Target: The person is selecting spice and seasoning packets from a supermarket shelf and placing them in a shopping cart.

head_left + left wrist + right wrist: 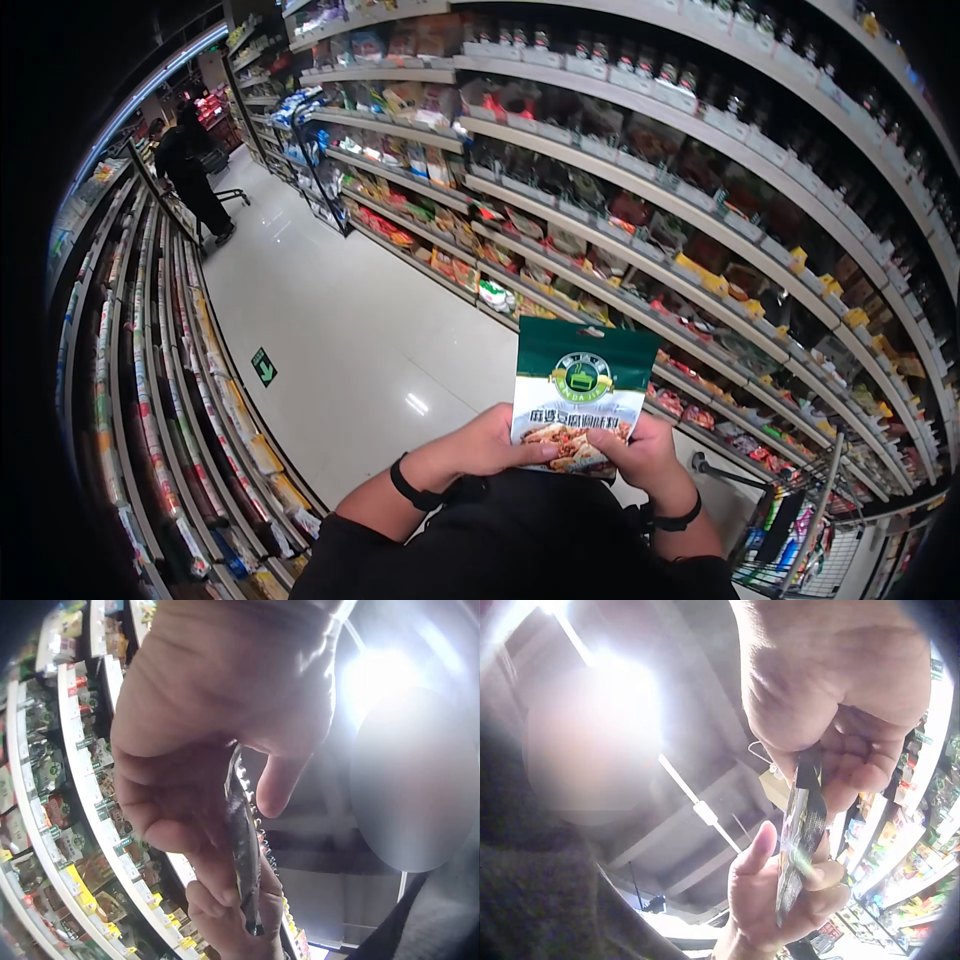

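Note:
A seasoning packet [581, 392] with a dark green top, a round logo and a food picture faces up in front of the body. My left hand [492, 440] grips its lower left side, thumb across the front. On the other side my right hand [645, 455] pinches the lower right edge, its thumb also on the front. Edge-on in the left wrist view, the thin packet [244, 832] lies between thumb and fingers of the left hand [217, 697]. In the right wrist view the right hand [840, 697] holds one end of the packet [801, 832].
Long shelves [600, 170] of packets and jars run along the right. Low shelving [165, 350] lines the left. A wire shopping cart [800, 530] stands at the lower right. Farther down the aisle floor [350, 340], a person [190, 175] in dark clothes is near a wheeled cart.

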A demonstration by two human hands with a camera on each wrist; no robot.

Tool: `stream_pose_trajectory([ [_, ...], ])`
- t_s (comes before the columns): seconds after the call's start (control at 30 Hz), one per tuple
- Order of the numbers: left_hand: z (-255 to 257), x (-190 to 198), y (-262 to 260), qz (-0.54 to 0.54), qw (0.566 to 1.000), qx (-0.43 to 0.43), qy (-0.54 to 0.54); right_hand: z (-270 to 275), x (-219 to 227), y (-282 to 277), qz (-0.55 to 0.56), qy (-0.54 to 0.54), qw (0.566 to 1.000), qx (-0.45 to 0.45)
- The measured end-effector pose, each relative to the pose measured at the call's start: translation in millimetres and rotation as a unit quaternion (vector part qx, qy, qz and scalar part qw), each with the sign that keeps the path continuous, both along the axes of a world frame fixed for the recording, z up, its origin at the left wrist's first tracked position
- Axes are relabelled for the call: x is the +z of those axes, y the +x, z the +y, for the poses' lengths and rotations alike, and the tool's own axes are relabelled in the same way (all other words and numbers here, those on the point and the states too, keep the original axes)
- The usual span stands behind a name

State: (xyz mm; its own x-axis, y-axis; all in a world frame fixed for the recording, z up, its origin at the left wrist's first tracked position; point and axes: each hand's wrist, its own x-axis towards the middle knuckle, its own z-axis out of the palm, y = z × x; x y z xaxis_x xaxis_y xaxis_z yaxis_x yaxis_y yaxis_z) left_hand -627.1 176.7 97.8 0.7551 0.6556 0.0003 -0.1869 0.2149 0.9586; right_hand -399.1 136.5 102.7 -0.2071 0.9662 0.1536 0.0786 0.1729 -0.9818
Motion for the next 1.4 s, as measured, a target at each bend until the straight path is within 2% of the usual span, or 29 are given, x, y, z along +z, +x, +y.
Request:
stream_pose_trajectory([
  [0.1, 6, 5, -32, -0.010, 0.999, 0.052, 0.000, 7, 6, -48, -0.048, 0.045, 0.998, -0.008],
  [0.27, 15, 9, -94, 0.069, 0.993, 0.084, 0.050, 14, 11, -116, -0.093, 0.107, 0.989, -0.028],
  [0.43, 19, 11, -136, 0.076, 0.992, 0.097, 0.035, 15, 12, -158, -0.062, 0.038, 0.997, -0.024],
  [0.6, 23, 5, -156, 0.040, 0.992, 0.111, 0.041, 13, 10, -173, -0.079, -0.083, 0.992, 0.054],
  [0.8, 33, -3, -162, 0.094, 0.989, 0.102, 0.057, 11, 7, -184, -0.089, -0.075, 0.993, 0.020],
  [1.0, 40, -3, -162, 0.065, 0.994, 0.091, 0.012, 11, -2, -189, -0.014, -0.086, 0.996, -0.021],
  [1.1, 43, 7, -173, 0.108, 0.993, 0.022, -0.038, 11, -3, -190, 0.062, -0.139, 0.987, -0.053],
  [1.2, 46, -1, -180, 0.113, 0.993, 0.003, -0.023, 14, -6, -189, 0.089, -0.170, 0.980, -0.054],
  [1.23, 46, -4, -180, 0.108, 0.994, 0.007, -0.009, 15, -7, -195, 0.122, -0.123, 0.983, -0.061],
  [1.4, 46, -3, -179, 0.095, 0.995, 0.030, -0.004, 17, -3, -194, 0.109, -0.156, 0.980, -0.062],
])
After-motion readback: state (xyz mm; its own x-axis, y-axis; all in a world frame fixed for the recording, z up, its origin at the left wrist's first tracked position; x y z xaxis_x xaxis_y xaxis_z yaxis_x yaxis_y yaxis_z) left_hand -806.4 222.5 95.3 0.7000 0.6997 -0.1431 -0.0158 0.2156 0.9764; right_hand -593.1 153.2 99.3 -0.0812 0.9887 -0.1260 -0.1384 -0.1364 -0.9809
